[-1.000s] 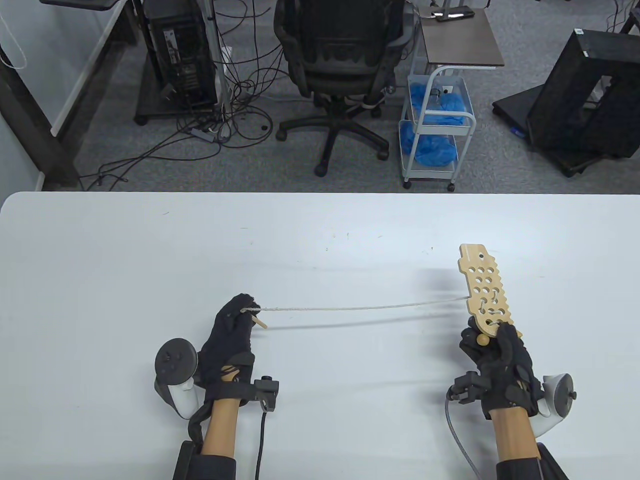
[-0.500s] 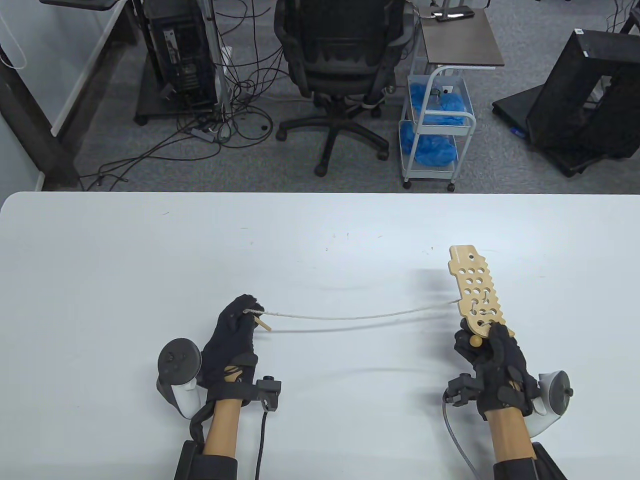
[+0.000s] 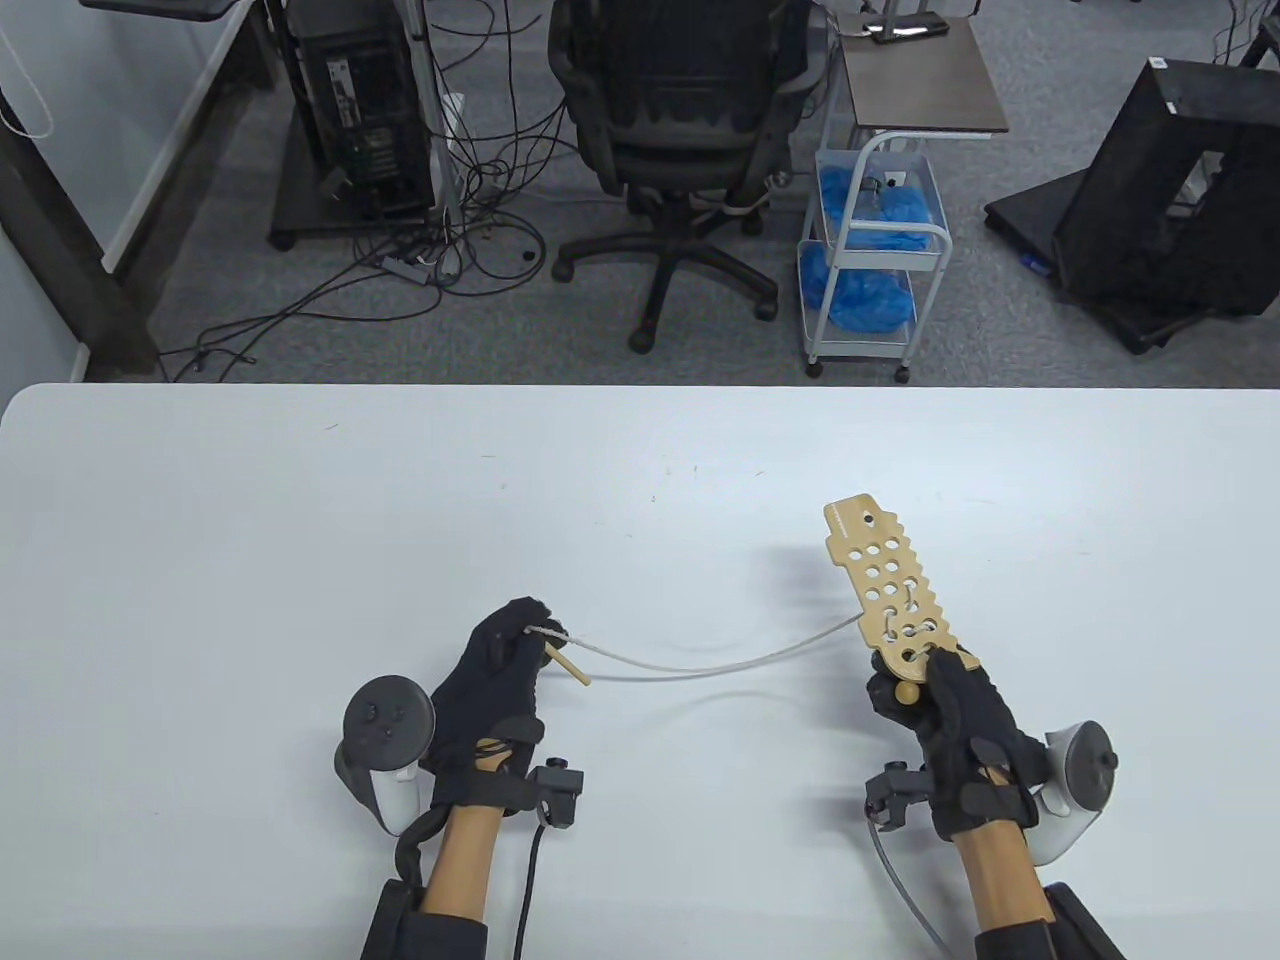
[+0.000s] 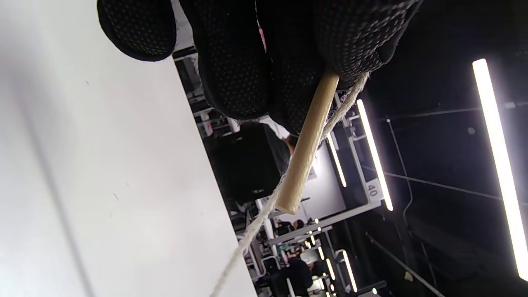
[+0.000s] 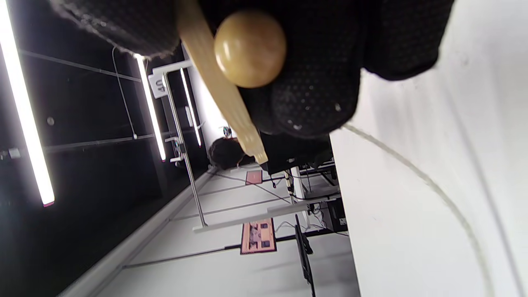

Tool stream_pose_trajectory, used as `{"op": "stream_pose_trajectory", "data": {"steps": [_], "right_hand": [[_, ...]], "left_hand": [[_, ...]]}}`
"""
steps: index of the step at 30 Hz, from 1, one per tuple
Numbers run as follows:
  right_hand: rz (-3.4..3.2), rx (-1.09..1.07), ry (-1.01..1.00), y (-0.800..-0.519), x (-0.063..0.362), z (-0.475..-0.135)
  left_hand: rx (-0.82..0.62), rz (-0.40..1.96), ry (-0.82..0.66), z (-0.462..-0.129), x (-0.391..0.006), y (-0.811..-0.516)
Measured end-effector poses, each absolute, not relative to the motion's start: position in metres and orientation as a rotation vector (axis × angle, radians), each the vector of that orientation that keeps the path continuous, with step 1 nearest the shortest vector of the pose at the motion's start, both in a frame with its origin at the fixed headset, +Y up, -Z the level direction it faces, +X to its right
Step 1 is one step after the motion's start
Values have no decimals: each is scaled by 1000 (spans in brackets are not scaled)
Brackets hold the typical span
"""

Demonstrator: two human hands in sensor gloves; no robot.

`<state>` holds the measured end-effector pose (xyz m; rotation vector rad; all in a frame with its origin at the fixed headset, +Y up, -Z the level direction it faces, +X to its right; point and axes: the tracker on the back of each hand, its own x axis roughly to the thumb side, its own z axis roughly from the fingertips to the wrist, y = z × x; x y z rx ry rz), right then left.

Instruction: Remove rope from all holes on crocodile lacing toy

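My right hand [image 3: 955, 705] grips the near end of the wooden crocodile lacing board [image 3: 888, 590], holding it above the table with its far end pointing away and left. A round wooden bead [image 5: 250, 48] sits by the gloved fingers [image 5: 313, 95]. White rope [image 3: 700, 663] runs from holes in the board's near half, sagging leftward to my left hand [image 3: 510, 650]. That hand pinches the rope's wooden needle tip [image 4: 307, 140], which pokes out to the right of the glove. The rope [image 5: 429, 185] curves over the table in the right wrist view.
The white table [image 3: 300, 520] spreads wide around both hands. Beyond its far edge stand an office chair [image 3: 680, 140], a small cart with blue items [image 3: 870, 250], a computer tower [image 3: 360, 110] and loose cables on the floor.
Both hands moved toward each other: the right hand brought the board leftward, the left hand shifted right. The rope went from taut to a slack sagging curve.
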<state>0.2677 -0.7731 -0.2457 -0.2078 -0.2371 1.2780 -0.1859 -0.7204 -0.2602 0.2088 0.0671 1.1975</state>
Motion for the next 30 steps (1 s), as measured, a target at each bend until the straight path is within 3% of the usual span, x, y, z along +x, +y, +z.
{"op": "stream_pose_trajectory", "data": {"steps": [14,30], "right_hand": [[1307,-59,-161,-761,233,-243],[1337,36,-99,-753,211,-240]], "left_hand": [[189,1122,-68,-256,-152,-712],[157,1094,-89,-255,-143,-716]]}}
